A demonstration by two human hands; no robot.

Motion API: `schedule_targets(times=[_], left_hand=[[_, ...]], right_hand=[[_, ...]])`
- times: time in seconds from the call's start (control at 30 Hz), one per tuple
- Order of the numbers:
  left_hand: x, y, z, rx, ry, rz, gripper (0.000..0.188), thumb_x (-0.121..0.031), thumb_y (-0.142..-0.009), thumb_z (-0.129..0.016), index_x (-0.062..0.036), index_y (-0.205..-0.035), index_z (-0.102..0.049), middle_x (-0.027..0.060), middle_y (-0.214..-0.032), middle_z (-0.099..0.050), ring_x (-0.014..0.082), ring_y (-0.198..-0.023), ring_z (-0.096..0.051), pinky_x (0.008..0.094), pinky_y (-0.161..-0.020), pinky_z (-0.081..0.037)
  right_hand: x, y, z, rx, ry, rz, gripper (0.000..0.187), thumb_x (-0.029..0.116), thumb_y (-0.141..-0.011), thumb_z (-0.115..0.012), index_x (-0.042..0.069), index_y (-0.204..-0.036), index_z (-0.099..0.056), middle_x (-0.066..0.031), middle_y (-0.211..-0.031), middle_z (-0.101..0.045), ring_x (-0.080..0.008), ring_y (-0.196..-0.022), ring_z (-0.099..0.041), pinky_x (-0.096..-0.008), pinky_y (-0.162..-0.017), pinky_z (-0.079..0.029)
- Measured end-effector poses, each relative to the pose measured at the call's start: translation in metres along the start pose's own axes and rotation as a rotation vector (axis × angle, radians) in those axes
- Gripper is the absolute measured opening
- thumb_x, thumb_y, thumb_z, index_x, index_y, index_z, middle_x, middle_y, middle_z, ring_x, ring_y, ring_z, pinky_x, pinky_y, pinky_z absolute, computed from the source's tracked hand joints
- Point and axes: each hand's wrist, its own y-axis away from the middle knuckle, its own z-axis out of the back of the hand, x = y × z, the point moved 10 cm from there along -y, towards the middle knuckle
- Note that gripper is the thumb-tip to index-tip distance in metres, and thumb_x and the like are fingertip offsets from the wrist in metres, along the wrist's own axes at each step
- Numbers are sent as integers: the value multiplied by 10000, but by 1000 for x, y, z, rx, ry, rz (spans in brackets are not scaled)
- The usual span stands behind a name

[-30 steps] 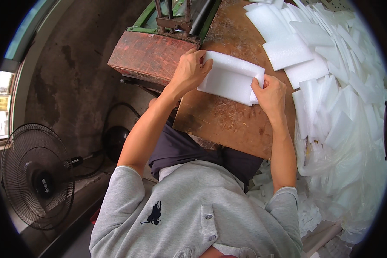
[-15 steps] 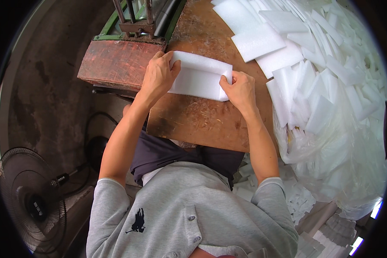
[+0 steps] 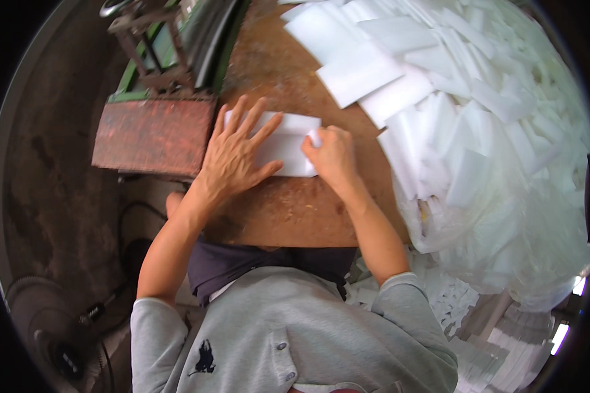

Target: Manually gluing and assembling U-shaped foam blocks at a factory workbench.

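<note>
A white foam tray, apparently with raised sides, rests on the brown wooden table in front of me. My left hand lies over its left end, fingers spread and pointing away from me, hiding that part. At the right end, my right hand grips the foam tray's edge between thumb and curled fingers. The tray's inside is partly covered by my left fingers.
The wooden table reaches toward my lap. At the right a large heap of white foam sheets spills from a clear plastic bag. A red block with a green-framed machine stands left; a fan is lower left.
My left hand has let go of the tray's left edge and spread flat over that end. My right hand keeps its grip. The whole view has shifted a little.
</note>
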Motion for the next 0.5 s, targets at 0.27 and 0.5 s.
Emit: schedule_targets(times=[0.27,0.5], left_hand=[[32,-17,5,-53,494,57,736,-551,-967,-535,-118,-1540,-371,169,-1578,-344,355,-1486,-259,511,-1207,-189],[44,-98,-26,-134,1431,332,640,-475,-1038,-476,-139,-1560,-323,218,-1469,-444,313,-1295,-508,431,-1098,-383]], right_hand=[[-7,7,25,99,-40,-59,267,176,-798,-711,-66,-696,-667,-257,-711,-641,-423,-663,-650,-489,-632,-531],[-85,97,361,-659,-1035,155,360,299,-953,-626,28,-1173,-540,-74,-1036,-624,-155,-782,-562,-293,-622,-481]])
